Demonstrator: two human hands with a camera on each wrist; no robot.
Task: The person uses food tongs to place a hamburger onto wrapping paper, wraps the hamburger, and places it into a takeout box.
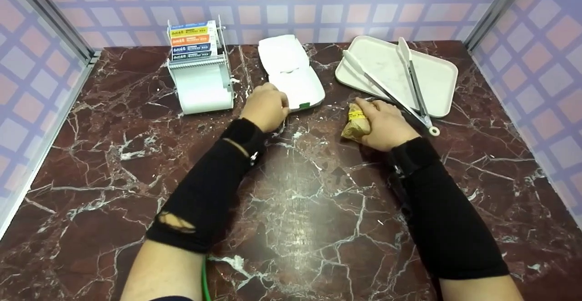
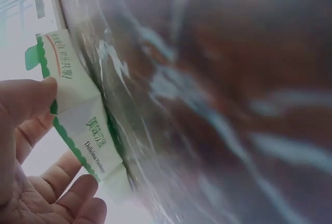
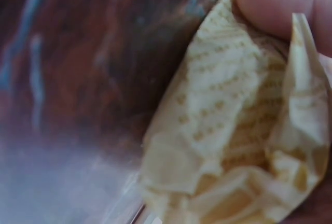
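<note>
A white clamshell burger box [image 1: 298,85] with a green scalloped trim lies with its lid folded back. My left hand [image 1: 265,107] is at its near left corner. In the left wrist view the left thumb [image 2: 39,97] presses the rim of the box's printed wall [image 2: 78,99], with the other fingers curled below. My right hand [image 1: 384,123] grips a paper-wrapped burger [image 1: 356,123] with a yellow sticker band, low over the table. Creased tan printed paper [image 3: 223,105] fills the right wrist view, with one finger pressed on it; what the paper encloses is hidden.
A rack holding several coloured boxes and a white roll [image 1: 202,89] stands at the back left. At the back right, tongs [image 1: 413,85] lie spread across a cream tray [image 1: 436,71], their hinge end past its front edge. Tiled walls border the marbled table [image 1: 295,228].
</note>
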